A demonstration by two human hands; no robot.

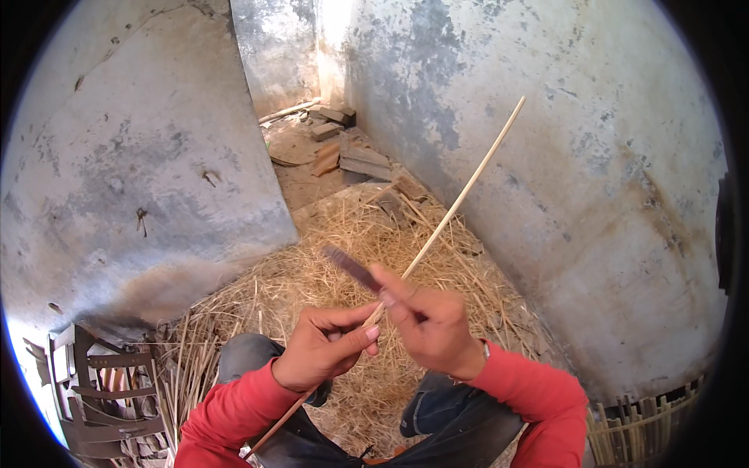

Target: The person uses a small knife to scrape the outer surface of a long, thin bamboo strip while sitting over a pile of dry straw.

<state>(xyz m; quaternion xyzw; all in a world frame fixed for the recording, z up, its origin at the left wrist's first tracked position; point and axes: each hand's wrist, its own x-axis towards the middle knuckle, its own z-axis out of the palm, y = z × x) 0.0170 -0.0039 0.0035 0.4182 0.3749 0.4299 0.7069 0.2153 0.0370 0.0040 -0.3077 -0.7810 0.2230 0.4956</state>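
Observation:
A long, thin, pale stick (470, 184), which looks like bamboo or cane, runs slantwise from my lap up toward the right-hand wall. My left hand (329, 345) pinches it between thumb and fingers at about its middle, and its darker lower end passes beneath my left forearm. Closed around a knife, my right hand (431, 324) is just above and to the right of the left one. The knife's dark, flat blade (353, 267) points to the upper left, crosses close to the stick and is slightly blurred. My right fingers hide its handle.
Straw-like shavings (312, 269) cover the floor around my bent legs. Weathered walls rise at the left (148, 156) and right (593, 195). Bricks and broken slabs (363, 162) lie in the far corner. A dark slatted frame (117, 390) stands at the lower left, slatted wickerwork (644, 429) at the lower right.

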